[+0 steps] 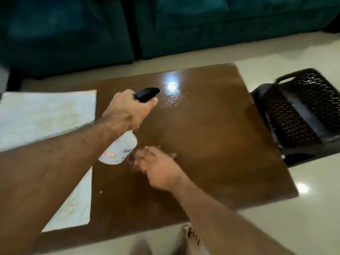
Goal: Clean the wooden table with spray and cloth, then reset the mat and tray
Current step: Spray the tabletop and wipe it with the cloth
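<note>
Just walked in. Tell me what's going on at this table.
A person is cleaning the wooden table. The left hand grips a spray bottle by its black trigger head, aimed across the tabletop, where wet droplets glisten. The right hand is low over the table, blurred; no cloth shows in it. A white mat lies on the left side.

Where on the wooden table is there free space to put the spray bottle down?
The wooden table is bare between the glare spot and the far-right edge, beside the dark basket on the floor. The near-right corner also looks free. It is crowded where the left hand holds the spray bottle, beside the blurred right hand. The white mat covers the left side.
</note>
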